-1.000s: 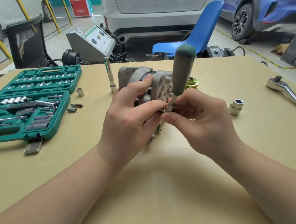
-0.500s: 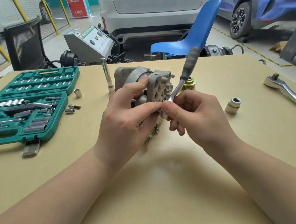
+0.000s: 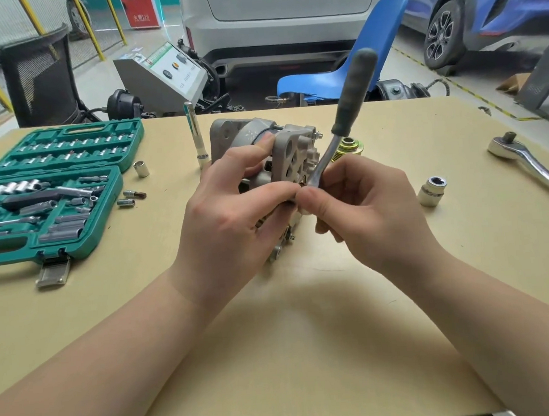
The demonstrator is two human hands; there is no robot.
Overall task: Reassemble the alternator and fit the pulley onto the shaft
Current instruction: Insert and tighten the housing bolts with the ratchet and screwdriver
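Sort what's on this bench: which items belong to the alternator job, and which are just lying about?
In use:
alternator, steadied by the left hand
small ratchet, held by the right hand
pulley, waiting behind the alternator

Lying about:
green socket case, open
big ratchet
large socket
extension bar, standing upright
loose small sockets

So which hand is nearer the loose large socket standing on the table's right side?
Right. The right hand sits just left of the socket; the left hand, gripping the alternator, lies farther left.
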